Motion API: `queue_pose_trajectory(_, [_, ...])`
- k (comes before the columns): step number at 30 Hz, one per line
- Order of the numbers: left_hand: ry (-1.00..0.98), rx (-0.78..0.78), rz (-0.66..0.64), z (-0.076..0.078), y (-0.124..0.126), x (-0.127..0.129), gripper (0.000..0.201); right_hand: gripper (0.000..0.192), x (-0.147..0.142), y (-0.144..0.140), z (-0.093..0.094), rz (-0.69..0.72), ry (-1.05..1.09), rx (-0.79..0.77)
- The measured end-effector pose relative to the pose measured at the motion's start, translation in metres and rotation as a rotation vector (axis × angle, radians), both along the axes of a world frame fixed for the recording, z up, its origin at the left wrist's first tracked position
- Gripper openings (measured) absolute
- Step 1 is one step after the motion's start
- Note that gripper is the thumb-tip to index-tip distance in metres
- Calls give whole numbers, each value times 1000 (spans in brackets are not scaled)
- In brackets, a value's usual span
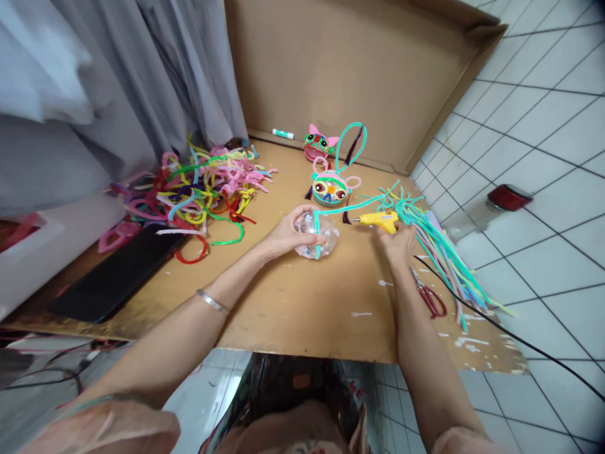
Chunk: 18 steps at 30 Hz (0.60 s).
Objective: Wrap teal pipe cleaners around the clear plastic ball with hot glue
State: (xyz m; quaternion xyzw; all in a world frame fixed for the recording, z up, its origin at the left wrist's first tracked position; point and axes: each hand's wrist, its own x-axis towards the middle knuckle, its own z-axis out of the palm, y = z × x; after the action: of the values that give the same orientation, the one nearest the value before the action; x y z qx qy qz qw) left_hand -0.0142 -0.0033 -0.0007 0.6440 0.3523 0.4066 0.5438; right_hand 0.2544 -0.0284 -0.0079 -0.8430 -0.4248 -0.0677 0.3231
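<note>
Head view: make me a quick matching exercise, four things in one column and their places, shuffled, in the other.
1. Yellow plastic glue gun
2. Clear faceted ball with a teal strip
3. Red-handled metal scissors
4. White-and-teal cylindrical tube

A. Lying beside the right forearm
B. In the left hand
C. At the foot of the brown cardboard panel
D. In the right hand

Pairs: 1-D, 2-B, 3-A, 4-C

I see the person's left forearm (189, 331) slanted up from lower left of the frame, left hand (285, 234) cupped near the centre, thumb (307, 239) stretched rightward; the right forearm (423, 353) stands more steeply from lower right, right hand (400, 246) curled in a grip.
</note>
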Motion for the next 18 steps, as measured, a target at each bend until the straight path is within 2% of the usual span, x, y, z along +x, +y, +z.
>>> queue_pose_trajectory(7, [26, -15, -15, -4, 0, 3, 73, 45, 10, 1, -15, -104, -144, -280])
queue_pose_trajectory(12, [37, 23, 4, -4, 1, 4, 70, 46, 4, -2, -16, -94, -234, -336])
queue_pose_trajectory(15, [27, 14, 0, -2, -1, 4, 70, 52, 0, -5, -11, -15, -338, -252])
queue_pose_trajectory(16, [25, 7, -4, -2, -1, 4, 70, 52, -3, -6, -9, 59, -343, -181])
queue_pose_trajectory(18, [31, -5, -15, -2, -1, 5, 71, 48, -12, -7, -3, 294, -265, 9])
